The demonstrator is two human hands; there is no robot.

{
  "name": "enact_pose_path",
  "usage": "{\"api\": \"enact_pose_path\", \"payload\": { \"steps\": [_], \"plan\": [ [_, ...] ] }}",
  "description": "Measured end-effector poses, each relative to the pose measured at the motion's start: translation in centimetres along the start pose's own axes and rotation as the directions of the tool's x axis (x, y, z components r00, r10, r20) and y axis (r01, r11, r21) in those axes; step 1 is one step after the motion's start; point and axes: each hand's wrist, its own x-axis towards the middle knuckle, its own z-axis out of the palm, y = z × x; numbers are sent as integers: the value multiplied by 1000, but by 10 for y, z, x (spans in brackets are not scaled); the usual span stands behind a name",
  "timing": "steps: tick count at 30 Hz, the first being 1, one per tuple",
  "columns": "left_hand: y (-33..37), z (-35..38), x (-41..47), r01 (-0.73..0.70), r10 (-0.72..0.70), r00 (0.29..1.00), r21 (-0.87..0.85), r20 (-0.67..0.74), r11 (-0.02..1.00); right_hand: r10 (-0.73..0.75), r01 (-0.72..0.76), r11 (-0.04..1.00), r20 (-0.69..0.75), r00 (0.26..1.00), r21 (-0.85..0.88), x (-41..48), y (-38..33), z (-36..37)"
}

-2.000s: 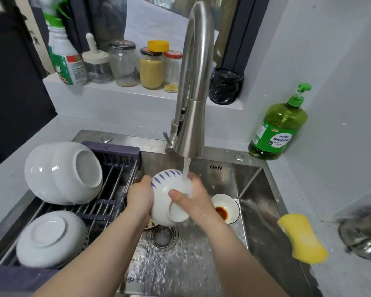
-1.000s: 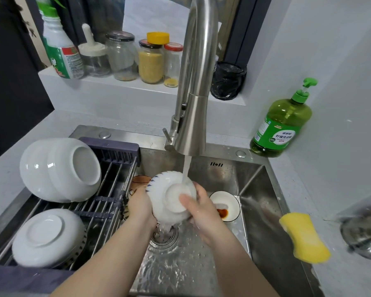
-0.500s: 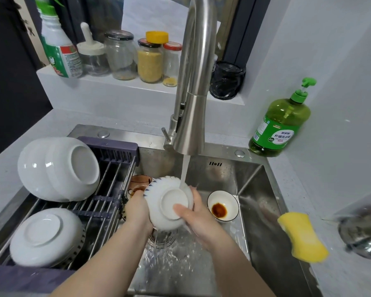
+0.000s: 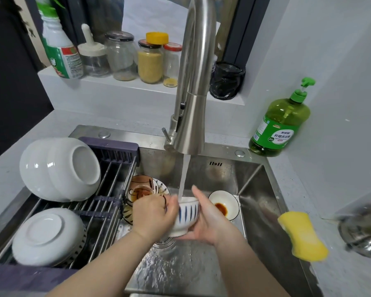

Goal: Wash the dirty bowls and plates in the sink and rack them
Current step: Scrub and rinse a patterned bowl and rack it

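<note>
Directly under the running faucet (image 4: pixel 193 103), both hands hold the striped bowl (image 4: pixel 187 213) upright above the drain (image 4: pixel 164 243), as I watch from my remote station. The left hand (image 4: pixel 152 215) wraps curled fingers over the bowl's left wall and rim. The right hand (image 4: pixel 208 219) cups the opposite wall, thumb hooked beneath the foot, fingers reaching up past the rim. The water stream (image 4: pixel 183 176) lands inside the bowl, between the two hands.

My worry is a slip. Wet glaze and wet skin give little purchase, and a filling bowl grows heavier, so either hand loosening could drop it onto the floor of the steel sink (image 4: pixel 255 189) below the grip. Just right of the right hand sits a small saucer (image 4: pixel 230 201) with brown sauce in it. Just behind the left hand lie patterned dishes (image 4: pixel 141 187), unwashed by the look of them. A dropped or swung bowl could chip against either, and splash could carry sauce onto the rinsed surface. Left of the grip, the rack (image 4: pixel 116 168) already holds white bowls (image 4: pixel 60 168). Carrying the striped one across, I judge, risks knocking its rim on the rack's rail or on the spout overhead.
</note>
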Motion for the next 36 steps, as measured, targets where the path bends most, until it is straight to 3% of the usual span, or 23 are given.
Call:
{"api": "enact_pose_path", "payload": {
  "steps": [2,4,5,6,7,9,10,12,13,14,16,18,20,23,26,27,28,29,31,32,36],
  "plan": [
    [-4,6,-5,-171,183,977,108,-108,979,3,-4,1000,-47,999,-22,0,0,3],
    [-8,12,-9,-240,242,948,37,-205,970,-74,77,997,-73,995,32,1,2,3],
    [-6,13,-10,-173,154,964,-67,-218,983,-138,143,988,-77,987,64,5,4,2],
    [-4,16,-12,-30,-22,973,-220,-228,975,-200,209,972,-85,976,108,9,8,3],
    [0,17,-13,169,-249,956,-402,-156,900,-261,274,951,-103,960,144,12,12,5],
    [6,20,-15,507,-595,791,-693,139,512,-365,392,904,-169,916,171,15,17,8],
    [8,20,-17,581,-644,704,-765,300,279,-405,438,883,-197,893,170,15,18,10],
    [9,15,-19,609,-535,613,-779,581,-149,-464,496,861,-230,856,110,13,19,13],
    [6,14,-21,616,-473,587,-742,657,-266,-471,497,866,-237,850,60,13,19,15],
    [4,11,-22,628,-443,585,-725,680,-283,-467,477,879,-228,854,-12,14,20,15],
    [-5,9,-22,655,-476,606,-739,638,-157,-451,391,884,-245,858,-257,18,23,9],
    [-12,9,-19,705,-529,615,-708,585,36,-429,242,818,-275,860,-521,22,27,5],
    [-12,6,-15,734,-551,609,-668,570,119,-479,136,692,-311,821,-709,20,25,6],
    [-9,3,-14,744,-591,585,-657,555,120,-750,115,327,-183,636,-938,20,25,7],
    [-14,2,-13,735,-594,576,-674,561,77,-890,189,-165,229,395,-968,8,41,11],
    [-17,2,-13,747,-595,568,-659,569,83,-821,163,-323,362,442,-932,4,48,10],
    [-21,3,-13,761,-586,562,-643,584,89,-690,135,-487,475,546,-863,-1,52,9],
    [-24,5,-14,772,-567,564,-627,600,105,-535,145,-568,497,683,-810,-3,54,8],
    [-26,8,-17,799,-539,561,-581,628,155,-314,184,-576,423,850,-796,-7,51,11],
    [-26,9,-18,810,-529,555,-561,642,170,-287,153,-575,373,882,-803,-7,46,13],
    [-27,6,-16,825,-517,535,-547,668,146,-363,54,-454,240,900,-889,-6,45,40]
  ]
}}
